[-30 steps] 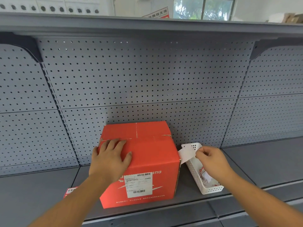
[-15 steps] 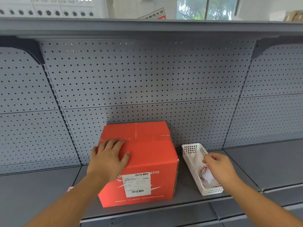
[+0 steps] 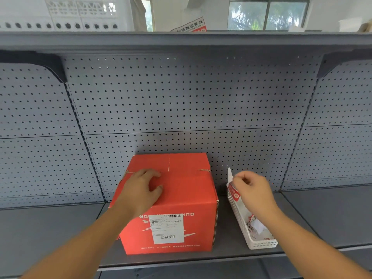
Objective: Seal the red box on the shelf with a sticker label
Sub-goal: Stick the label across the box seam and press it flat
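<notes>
A red cardboard box (image 3: pixel 187 198) with a white shipping label on its front stands on the grey shelf (image 3: pixel 225 252). My left hand (image 3: pixel 141 190) lies flat on the box's top near its left edge, fingers spread. To the box's right is a white plastic basket (image 3: pixel 259 243) holding several red-and-white sticker labels. My right hand (image 3: pixel 253 190) hovers over the basket's far end and pinches one red-and-white sticker label (image 3: pixel 233 190), lifted edge-on above the basket rim.
A grey pegboard wall (image 3: pixel 181 109) backs the shelf. An upper shelf (image 3: pixel 181 40) overhangs at the top, carried by dark brackets at left and right. Grey shelf surface stretches to both sides of the box and basket.
My right hand dipped into the basket with a white slip, then rose again holding a red-and-white sticker label. My left hand stayed on the box top.
</notes>
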Motion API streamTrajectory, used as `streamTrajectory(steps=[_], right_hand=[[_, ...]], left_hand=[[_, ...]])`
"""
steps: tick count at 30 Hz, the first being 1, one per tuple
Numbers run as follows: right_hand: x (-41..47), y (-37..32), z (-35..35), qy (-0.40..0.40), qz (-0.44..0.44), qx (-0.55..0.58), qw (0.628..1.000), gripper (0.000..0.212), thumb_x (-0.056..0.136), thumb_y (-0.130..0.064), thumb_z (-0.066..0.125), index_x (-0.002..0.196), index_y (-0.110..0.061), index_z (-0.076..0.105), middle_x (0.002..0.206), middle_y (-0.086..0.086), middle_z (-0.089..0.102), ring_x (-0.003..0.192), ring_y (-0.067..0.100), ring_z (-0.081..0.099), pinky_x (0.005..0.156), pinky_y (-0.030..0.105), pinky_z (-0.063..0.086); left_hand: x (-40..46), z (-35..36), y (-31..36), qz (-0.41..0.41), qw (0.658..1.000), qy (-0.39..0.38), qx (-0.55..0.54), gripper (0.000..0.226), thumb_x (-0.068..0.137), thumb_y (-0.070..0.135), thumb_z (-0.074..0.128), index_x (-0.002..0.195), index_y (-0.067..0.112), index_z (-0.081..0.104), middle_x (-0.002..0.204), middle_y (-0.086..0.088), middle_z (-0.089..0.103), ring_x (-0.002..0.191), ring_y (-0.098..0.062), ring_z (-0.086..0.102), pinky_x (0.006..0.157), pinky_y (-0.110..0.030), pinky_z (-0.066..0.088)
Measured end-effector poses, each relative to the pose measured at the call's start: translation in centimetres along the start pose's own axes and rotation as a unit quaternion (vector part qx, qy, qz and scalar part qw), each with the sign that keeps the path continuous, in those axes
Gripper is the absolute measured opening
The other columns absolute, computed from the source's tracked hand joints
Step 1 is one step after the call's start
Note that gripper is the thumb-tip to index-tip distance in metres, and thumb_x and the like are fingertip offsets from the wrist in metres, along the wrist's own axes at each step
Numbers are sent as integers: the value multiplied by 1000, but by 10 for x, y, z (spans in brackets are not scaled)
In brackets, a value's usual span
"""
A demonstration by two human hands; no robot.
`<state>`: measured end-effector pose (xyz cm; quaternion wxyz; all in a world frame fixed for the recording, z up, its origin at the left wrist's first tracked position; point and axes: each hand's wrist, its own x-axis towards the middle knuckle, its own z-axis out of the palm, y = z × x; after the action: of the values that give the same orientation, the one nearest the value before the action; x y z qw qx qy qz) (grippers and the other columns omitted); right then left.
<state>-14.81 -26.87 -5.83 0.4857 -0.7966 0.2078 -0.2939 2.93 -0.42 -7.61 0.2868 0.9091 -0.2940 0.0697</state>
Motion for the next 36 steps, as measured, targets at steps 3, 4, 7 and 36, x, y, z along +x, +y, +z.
streamTrajectory(steps=[3, 4, 7, 36], right_hand=[[7, -25, 18, 4, -64, -31, 997, 24, 85, -8, 62, 62, -14, 65, 54, -6, 64, 49, 3, 52, 50, 17, 41], [10, -32, 24, 3, -86, -48, 995, 22, 83, -12, 64, 62, -18, 66, 57, -5, 65, 54, 4, 56, 55, 21, 44], [19, -49, 46, 1, -157, -104, 982, 17, 82, -19, 66, 65, -23, 65, 66, -9, 63, 65, 6, 58, 60, 30, 44], [80, -41, 132, -52, -45, -120, 990, 22, 97, -30, 59, 84, -21, 73, 70, -11, 69, 63, 0, 61, 54, 18, 41]], left_hand=[[1, 0, 16, 14, 993, 5, -117, 18, 90, 26, 72, 107, 33, 71, 113, 13, 70, 105, -2, 62, 95, -25, 44], [1, -1, 22, 11, 987, 8, -158, 13, 91, 24, 72, 101, 34, 73, 103, 15, 73, 97, 1, 64, 90, -22, 47], [6, -4, 39, -5, 965, 12, -264, 10, 93, 24, 71, 88, 30, 78, 85, 12, 77, 80, -2, 68, 78, -17, 50], [77, -12, 5, -199, 848, -78, -486, 20, 100, 16, 61, 101, -1, 71, 89, -18, 80, 75, -22, 76, 71, -30, 64]])
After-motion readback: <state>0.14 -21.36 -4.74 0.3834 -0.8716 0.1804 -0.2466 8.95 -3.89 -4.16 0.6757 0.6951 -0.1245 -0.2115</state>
